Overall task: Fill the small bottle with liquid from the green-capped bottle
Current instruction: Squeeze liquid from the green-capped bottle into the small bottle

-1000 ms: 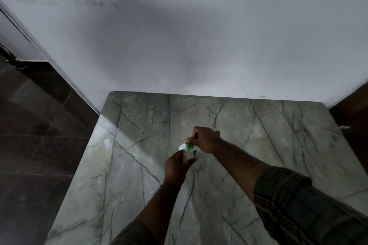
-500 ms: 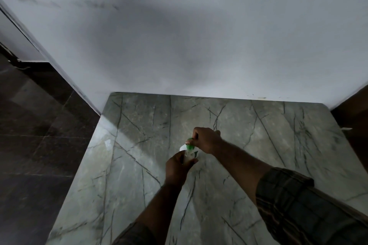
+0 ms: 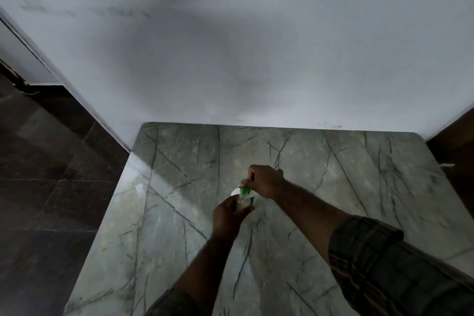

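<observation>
step: pouring, likely | left hand (image 3: pixel 227 215) grips small clear bottle (image 3: pixel 242 203) | right hand (image 3: pixel 265 182) grips tilted white green-capped bottle (image 3: pixel 245 190) | next: nozzle steady over mouth

No writing, number or brand can be read. A white label (image 3: pixel 252 199) beside the green cap (image 3: pixel 245 190) carries a small green mark, too blurred to make out.

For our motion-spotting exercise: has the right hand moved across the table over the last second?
No. The right hand still grips the green-capped bottle at the same spot, just below the forked dark vein in the table.
</observation>
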Tool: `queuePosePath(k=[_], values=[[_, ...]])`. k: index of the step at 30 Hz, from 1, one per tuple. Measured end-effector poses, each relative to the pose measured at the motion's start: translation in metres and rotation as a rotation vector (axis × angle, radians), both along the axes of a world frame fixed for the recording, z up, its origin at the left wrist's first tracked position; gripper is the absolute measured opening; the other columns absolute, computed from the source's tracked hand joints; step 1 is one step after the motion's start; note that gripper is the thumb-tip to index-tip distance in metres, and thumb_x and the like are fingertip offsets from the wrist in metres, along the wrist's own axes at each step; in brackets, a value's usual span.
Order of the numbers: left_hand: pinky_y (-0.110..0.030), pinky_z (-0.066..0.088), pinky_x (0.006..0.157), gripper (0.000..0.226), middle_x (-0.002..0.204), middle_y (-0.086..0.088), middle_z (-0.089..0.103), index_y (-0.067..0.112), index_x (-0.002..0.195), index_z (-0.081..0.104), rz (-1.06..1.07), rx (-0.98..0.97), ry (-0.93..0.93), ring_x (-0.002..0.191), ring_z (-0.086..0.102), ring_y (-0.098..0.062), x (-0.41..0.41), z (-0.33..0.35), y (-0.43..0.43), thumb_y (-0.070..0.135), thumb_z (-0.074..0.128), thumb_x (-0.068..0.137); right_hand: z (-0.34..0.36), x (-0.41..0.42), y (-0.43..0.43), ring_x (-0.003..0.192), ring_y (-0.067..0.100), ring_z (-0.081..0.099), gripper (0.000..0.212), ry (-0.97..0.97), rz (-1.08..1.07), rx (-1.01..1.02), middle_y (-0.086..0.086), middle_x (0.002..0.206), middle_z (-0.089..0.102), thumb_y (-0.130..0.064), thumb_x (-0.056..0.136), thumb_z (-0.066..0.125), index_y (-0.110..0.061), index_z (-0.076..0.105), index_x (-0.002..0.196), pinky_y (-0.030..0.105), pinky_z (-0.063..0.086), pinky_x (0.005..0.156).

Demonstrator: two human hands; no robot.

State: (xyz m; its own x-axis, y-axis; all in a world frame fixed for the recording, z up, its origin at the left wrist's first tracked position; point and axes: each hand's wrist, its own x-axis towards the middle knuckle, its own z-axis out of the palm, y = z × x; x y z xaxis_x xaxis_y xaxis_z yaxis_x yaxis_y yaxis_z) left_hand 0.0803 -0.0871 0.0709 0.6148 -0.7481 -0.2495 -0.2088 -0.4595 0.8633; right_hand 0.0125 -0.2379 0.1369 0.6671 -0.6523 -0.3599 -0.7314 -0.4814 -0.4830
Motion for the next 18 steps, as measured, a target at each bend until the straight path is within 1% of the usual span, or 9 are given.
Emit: queuePosePath(k=[1, 2, 5, 6, 8, 9, 12, 15, 18], values=[[-0.018, 0.055, 0.073, 0.039, 0.091, 0.008, 0.074, 0.021, 0.111, 0.07, -0.004, -0.003, 0.006, 0.081, 0.068, -0.002, 0.001, -0.001, 0.0, 0.034, 0.081, 0.076, -0.001, -0.001, 0.0, 0.093, 0.018, 0.059, 0.034, -0.01, -0.005, 0.005, -0.007, 0.089, 0.064, -0.059, 0.083, 0.064, -0.027, 0.053, 0.085, 0.045, 0.034, 0.096], [-0.018, 0.055, 0.073, 0.039, 0.091, 0.009, 0.074, 0.021, 0.111, 0.069, -0.005, -0.005, 0.009, 0.081, 0.068, -0.001, 0.001, -0.001, 0.0, 0.034, 0.081, 0.076, -0.004, -0.002, 0.001, 0.092, 0.018, 0.059, 0.034, -0.019, -0.01, -0.002, -0.008, 0.087, 0.062, -0.059, 0.084, 0.063, -0.027, 0.052, 0.085, 0.045, 0.034, 0.095], [-0.012, 0.054, 0.067, 0.037, 0.088, 0.013, 0.072, 0.024, 0.11, 0.069, -0.013, 0.006, 0.011, 0.079, 0.068, 0.003, 0.001, -0.005, 0.0, 0.035, 0.08, 0.076, -0.011, -0.002, 0.006, 0.091, 0.019, 0.058, 0.032, -0.032, -0.016, -0.03, -0.008, 0.085, 0.059, -0.057, 0.086, 0.061, -0.027, 0.05, 0.085, 0.043, 0.034, 0.092], [-0.016, 0.056, 0.068, 0.035, 0.086, 0.012, 0.073, 0.024, 0.108, 0.07, -0.012, 0.004, 0.008, 0.078, 0.068, 0.001, 0.001, -0.007, 0.001, 0.036, 0.08, 0.076, -0.012, -0.003, 0.007, 0.09, 0.019, 0.058, 0.032, -0.044, -0.019, -0.04, -0.008, 0.086, 0.059, -0.057, 0.086, 0.061, -0.027, 0.049, 0.085, 0.042, 0.033, 0.09], [-0.03, 0.06, 0.071, 0.032, 0.083, 0.008, 0.074, 0.026, 0.103, 0.071, -0.004, -0.001, -0.001, 0.074, 0.07, -0.006, 0.002, -0.009, 0.001, 0.038, 0.081, 0.074, -0.011, -0.003, 0.008, 0.091, 0.019, 0.058, 0.033, -0.057, -0.026, -0.048, -0.007, 0.089, 0.062, -0.057, 0.086, 0.061, -0.027, 0.049, 0.085, 0.04, 0.03, 0.086], [-0.032, 0.06, 0.072, 0.033, 0.083, 0.008, 0.074, 0.026, 0.103, 0.071, -0.002, -0.003, -0.002, 0.074, 0.07, -0.006, 0.002, -0.011, 0.001, 0.038, 0.081, 0.074, -0.01, -0.003, 0.008, 0.092, 0.019, 0.059, 0.033, -0.051, -0.021, -0.045, -0.006, 0.091, 0.063, -0.057, 0.086, 0.061, -0.027, 0.049, 0.085, 0.04, 0.03, 0.086], [-0.022, 0.057, 0.07, 0.036, 0.082, 0.014, 0.074, 0.028, 0.104, 0.071, 0.007, -0.009, -0.006, 0.074, 0.068, 0.0, 0.001, -0.011, 0.001, 0.04, 0.083, 0.071, -0.007, -0.003, 0.005, 0.093, 0.019, 0.06, 0.032, -0.044, -0.01, -0.068, -0.005, 0.093, 0.066, -0.057, 0.086, 0.062, -0.027, 0.051, 0.085, 0.042, 0.031, 0.091], [-0.025, 0.058, 0.076, 0.041, 0.088, 0.015, 0.074, 0.028, 0.109, 0.07, 0.003, -0.009, 0.012, 0.079, 0.068, 0.002, 0.003, -0.012, -0.003, 0.04, 0.081, 0.072, -0.003, -0.003, 0.002, 0.09, 0.018, 0.059, 0.032, -0.054, -0.024, -0.053, -0.006, 0.091, 0.066, -0.057, 0.085, 0.062, -0.027, 0.053, 0.087, 0.044, 0.032, 0.094], [-0.028, 0.059, 0.078, 0.043, 0.089, 0.013, 0.074, 0.026, 0.111, 0.071, 0.009, 0.002, 0.013, 0.08, 0.069, 0.001, 0.005, -0.012, -0.004, 0.041, 0.081, 0.071, -0.007, -0.004, 0.005, 0.085, 0.016, 0.055, 0.032, -0.062, -0.043, -0.074, -0.007, 0.087, 0.061, -0.056, 0.087, 0.061, -0.026, 0.051, 0.087, 0.044, 0.033, 0.094]])
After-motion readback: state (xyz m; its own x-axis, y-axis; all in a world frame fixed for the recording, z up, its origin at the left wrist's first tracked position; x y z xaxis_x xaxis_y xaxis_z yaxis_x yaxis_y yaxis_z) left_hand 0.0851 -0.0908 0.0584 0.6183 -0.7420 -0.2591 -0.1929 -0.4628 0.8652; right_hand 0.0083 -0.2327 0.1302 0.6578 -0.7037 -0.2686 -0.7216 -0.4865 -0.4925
